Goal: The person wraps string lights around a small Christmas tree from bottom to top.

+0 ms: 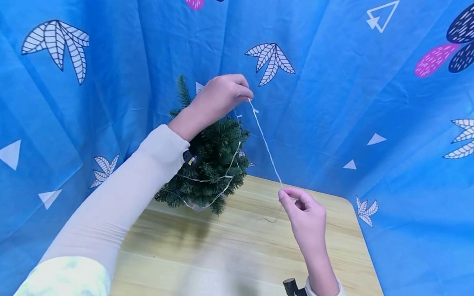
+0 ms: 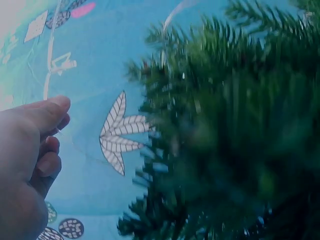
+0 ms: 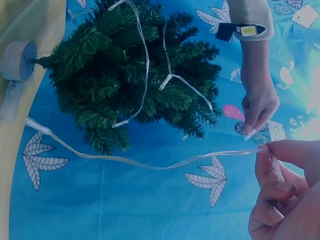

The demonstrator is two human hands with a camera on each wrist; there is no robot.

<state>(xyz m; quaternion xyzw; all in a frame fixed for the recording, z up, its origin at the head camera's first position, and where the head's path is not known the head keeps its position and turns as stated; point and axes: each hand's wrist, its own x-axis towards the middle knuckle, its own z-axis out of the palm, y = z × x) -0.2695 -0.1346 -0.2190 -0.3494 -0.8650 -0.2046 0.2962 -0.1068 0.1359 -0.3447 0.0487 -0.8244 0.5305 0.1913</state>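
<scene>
A small green artificial Christmas tree (image 1: pixel 209 153) stands on the table's left side, with strands of white string lights (image 1: pixel 267 145) looped around its branches. Beside the treetop, my left hand (image 1: pixel 226 90) pinches the light string between thumb and fingers. Lower down and to the right, my right hand (image 1: pixel 307 219) pinches the same string, so the stretch between both hands runs almost straight. From the right fingers a loose tail with a small bulb (image 3: pixel 36 125) at its end hangs toward the tabletop. In the left wrist view, branches (image 2: pixel 225 130) fill the right side, close to the hand.
The pale wooden table (image 1: pixel 196 264) has a rounded far right corner. A blue patterned curtain (image 1: pixel 318 103) surrounds it at the back and sides. The tree's round whitish base (image 3: pixel 19 61) shows in the right wrist view.
</scene>
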